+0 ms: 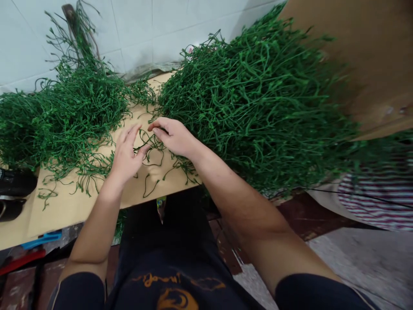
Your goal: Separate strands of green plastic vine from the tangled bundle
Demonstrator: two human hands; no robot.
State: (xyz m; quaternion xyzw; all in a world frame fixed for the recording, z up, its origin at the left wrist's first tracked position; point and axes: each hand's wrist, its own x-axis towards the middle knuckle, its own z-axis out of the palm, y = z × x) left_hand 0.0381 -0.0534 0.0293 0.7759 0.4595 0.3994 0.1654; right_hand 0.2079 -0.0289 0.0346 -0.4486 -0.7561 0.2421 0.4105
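My left hand (127,154) hovers over the brown cardboard (106,193), fingers stretched and thumb apart. Facing it, my right hand (174,137) is half curled, with a small gap between thumb and fingertips. Between and just under the hands lie a few thin, bent green stems (154,156); no stem plainly sits in either hand. A single bent stem (150,186) rests nearer the cardboard's front edge. Beside the right hand rises a large heap of green stems with small budlike tips (245,94). A smaller green heap (74,103) spreads out left of my left hand.
White tiles (135,26) form the wall behind. A big cardboard panel (371,56) stands at the right. Black round objects (14,183) sit at the left edge, and blue (43,239) and red (26,259) items lie below. Striped cloth (380,193) shows at the lower right.
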